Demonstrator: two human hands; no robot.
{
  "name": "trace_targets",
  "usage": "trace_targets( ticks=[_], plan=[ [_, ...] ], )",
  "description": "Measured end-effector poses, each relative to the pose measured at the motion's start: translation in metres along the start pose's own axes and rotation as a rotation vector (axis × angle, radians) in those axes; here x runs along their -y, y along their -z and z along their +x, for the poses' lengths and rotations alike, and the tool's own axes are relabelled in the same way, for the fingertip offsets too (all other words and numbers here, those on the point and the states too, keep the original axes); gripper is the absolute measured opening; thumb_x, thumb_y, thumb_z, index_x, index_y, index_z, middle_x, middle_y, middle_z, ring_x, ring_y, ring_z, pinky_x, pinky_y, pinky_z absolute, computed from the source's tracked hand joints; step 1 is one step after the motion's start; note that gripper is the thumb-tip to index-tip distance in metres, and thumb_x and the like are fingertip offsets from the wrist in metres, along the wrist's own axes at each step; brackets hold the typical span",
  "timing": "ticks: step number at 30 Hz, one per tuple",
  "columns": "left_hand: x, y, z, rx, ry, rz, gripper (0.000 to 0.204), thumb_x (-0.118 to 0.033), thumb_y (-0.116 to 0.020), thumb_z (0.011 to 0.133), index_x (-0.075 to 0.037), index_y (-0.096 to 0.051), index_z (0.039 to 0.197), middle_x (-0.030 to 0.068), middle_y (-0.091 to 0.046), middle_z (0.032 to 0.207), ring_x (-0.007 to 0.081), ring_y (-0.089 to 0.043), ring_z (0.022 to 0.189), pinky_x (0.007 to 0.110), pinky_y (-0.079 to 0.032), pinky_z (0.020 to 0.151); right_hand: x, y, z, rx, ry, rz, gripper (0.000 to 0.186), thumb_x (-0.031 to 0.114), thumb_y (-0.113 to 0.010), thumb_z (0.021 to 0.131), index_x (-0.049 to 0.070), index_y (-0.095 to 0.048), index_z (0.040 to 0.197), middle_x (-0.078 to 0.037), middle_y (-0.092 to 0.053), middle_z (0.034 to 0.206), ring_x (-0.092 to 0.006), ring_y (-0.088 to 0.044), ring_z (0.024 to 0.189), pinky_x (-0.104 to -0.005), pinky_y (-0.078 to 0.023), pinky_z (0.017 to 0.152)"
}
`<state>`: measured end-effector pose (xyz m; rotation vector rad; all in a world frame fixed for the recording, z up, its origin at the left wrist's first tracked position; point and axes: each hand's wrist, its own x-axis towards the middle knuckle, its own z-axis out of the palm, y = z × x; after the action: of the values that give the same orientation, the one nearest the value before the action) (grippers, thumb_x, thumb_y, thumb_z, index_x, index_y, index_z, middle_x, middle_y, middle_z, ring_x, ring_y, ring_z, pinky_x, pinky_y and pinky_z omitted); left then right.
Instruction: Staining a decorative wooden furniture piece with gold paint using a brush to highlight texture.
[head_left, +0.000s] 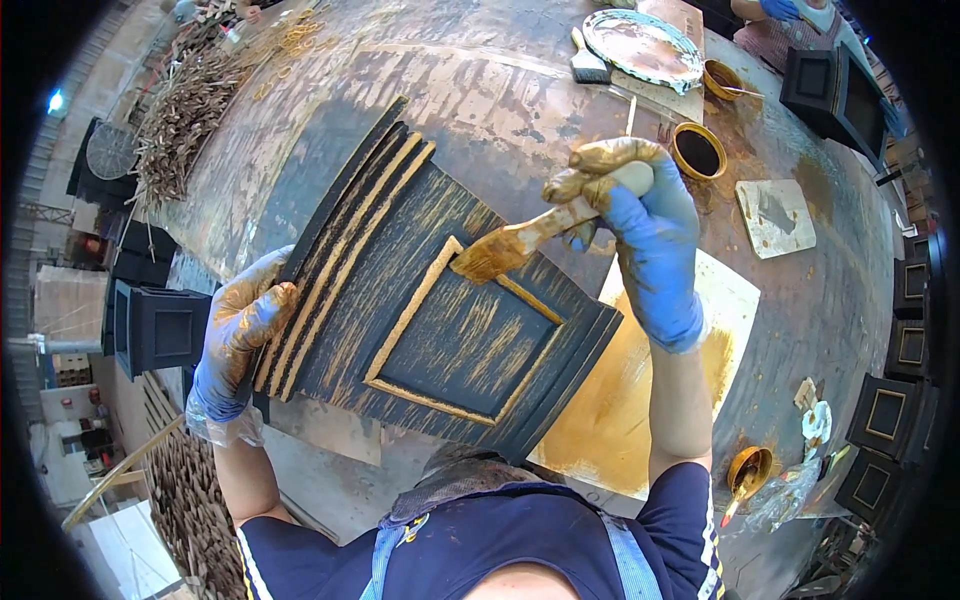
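A black square planter box (430,300) lies tilted on the workbench, its upper face streaked with gold paint around a raised gold frame. My left hand (240,325), in a blue glove smeared with gold, grips the box's stepped rim at its left edge. My right hand (645,225), also in a blue glove, holds a paintbrush (515,245) loaded with gold paint. The bristles touch the upper corner of the raised frame.
A gold-stained board (700,310) lies under the box on the paint-stained bench (500,90). Small paint cups (698,150) stand at the back right, with a round plate (645,45) and another brush (588,60). Black boxes (155,325) stand left and right. Another person (790,20) works at the far side.
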<state>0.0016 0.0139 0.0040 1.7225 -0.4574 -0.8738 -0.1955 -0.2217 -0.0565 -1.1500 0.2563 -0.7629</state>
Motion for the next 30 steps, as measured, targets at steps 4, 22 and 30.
trace_targets(
  ticks=[4, 22, 30],
  plan=[
    [-0.002, -0.001, -0.001, 0.046, 0.002, -0.012, 0.047, -0.015, -0.059, 0.071, 0.006, -0.042, 0.110, 0.0091, -0.053, 0.096, 0.0113, -0.051, 0.083, 0.022, -0.040, 0.074, 0.001, -0.001, 0.004, -0.076, 0.075, -0.029, 0.020, 0.009, -0.048, 0.079, 0.001, -0.042, 0.096, -0.013, -0.055, 0.087, -0.0183, -0.058, 0.074, -0.0201, -0.046, 0.050],
    [-0.001, -0.006, -0.004, 0.065, -0.034, -0.017, 0.046, -0.015, -0.058, 0.072, 0.006, -0.042, 0.110, 0.0073, -0.053, 0.093, 0.0095, -0.049, 0.081, 0.021, -0.039, 0.074, 0.001, -0.003, 0.004, -0.175, 0.123, 0.004, 0.018, 0.008, -0.045, 0.080, 0.000, -0.044, 0.096, -0.015, -0.057, 0.080, -0.0155, -0.056, 0.066, -0.0213, -0.044, 0.049],
    [0.002, -0.006, -0.003, 0.034, -0.031, -0.040, 0.044, -0.015, -0.059, 0.072, 0.003, -0.044, 0.109, 0.0052, -0.054, 0.088, 0.0088, -0.050, 0.078, 0.021, -0.040, 0.072, 0.005, -0.004, -0.009, -0.228, 0.132, -0.054, 0.019, 0.009, -0.047, 0.080, 0.001, -0.041, 0.096, -0.013, -0.057, 0.082, -0.0157, -0.057, 0.067, -0.0215, -0.045, 0.051]
  ],
)
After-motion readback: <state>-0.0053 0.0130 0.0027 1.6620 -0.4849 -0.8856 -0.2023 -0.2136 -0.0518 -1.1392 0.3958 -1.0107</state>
